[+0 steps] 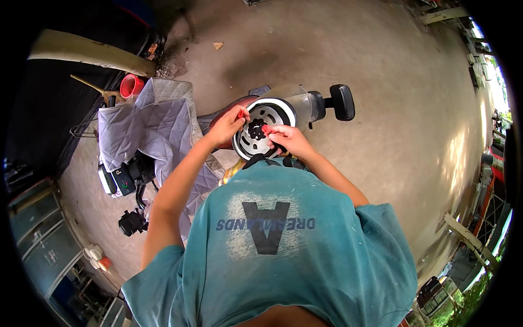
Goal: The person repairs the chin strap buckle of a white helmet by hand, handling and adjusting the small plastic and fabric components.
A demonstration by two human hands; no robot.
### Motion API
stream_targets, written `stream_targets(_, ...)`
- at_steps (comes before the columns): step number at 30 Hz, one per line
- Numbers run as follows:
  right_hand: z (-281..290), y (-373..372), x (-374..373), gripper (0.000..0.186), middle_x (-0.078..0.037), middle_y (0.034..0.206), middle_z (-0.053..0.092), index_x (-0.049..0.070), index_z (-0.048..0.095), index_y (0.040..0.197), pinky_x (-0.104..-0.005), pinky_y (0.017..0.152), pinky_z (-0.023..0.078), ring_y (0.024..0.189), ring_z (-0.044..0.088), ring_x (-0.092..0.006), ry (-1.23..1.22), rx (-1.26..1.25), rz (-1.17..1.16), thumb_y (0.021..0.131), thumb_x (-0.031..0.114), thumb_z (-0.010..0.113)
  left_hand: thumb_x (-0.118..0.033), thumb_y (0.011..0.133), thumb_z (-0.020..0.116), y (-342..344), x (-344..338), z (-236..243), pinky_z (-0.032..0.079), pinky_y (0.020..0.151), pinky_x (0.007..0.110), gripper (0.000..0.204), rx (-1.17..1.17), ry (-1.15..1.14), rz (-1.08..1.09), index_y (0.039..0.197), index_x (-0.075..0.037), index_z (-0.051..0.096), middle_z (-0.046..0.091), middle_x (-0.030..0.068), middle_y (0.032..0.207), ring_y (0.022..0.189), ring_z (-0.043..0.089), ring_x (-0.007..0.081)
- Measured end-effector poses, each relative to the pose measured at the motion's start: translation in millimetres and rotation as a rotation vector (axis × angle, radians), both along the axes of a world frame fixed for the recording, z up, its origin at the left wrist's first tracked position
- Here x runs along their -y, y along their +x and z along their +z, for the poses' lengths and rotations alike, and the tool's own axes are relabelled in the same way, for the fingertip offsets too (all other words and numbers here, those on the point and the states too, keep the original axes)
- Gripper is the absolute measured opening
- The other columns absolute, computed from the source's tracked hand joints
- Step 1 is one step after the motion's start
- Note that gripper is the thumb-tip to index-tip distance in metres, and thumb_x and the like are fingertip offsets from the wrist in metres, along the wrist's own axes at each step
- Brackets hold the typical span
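Observation:
A round silver disc with slotted holes, a white rim and a black centre piece sits in front of me on a scooter's maroon seat area. My left hand is pinched on a small red piece at the disc's upper left. My right hand is closed on another small red piece beside the black centre. The exact shape of both red pieces is too small to tell. A clear plastic panel and a black padded backrest extend to the right.
A grey quilted cover drapes over the scooter's black front parts at left, near a red bucket and a pale beam. Glazed metal frames stand lower left. Concrete floor surrounds the scooter; more beams line the right.

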State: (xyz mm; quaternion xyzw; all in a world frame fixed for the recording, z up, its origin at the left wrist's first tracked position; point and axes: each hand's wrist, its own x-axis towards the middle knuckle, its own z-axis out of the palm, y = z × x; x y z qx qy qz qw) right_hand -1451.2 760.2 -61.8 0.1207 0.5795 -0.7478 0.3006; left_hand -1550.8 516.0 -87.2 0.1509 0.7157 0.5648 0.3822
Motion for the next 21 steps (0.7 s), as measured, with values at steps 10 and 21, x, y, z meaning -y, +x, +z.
stream_targets(10,-0.5,-35.8,43.1,0.017,-0.008,0.067,0.064,-0.001,0.067,0.085,-0.03,0.055,0.05,0.062,0.065,-0.0138,0.383,-0.203,0.228,0.088,0.015,0.069,-0.013,0.086,0.07,9.6,0.3,30.8,0.046,0.074,0.034,0.014,-0.367,-0.155,-0.163,0.091,-0.002,0.063,0.06,0.0109,0.085,0.084,0.059,0.0216)
stream_targets(21,-106.7,-89.5,-110.1,0.059,-0.015,0.116,0.063,0.009,0.053,0.128,-0.0462,0.088,0.049,0.108,0.059,-0.0361,1.351,-0.352,0.135,0.077,0.027,0.077,-0.009,0.086,0.067,15.4,5.5,44.7,0.047,0.078,0.04,0.012,-0.517,-0.112,-0.168,0.089,0.0,0.061,0.059,0.0126,0.09,0.088,0.059,0.0314)
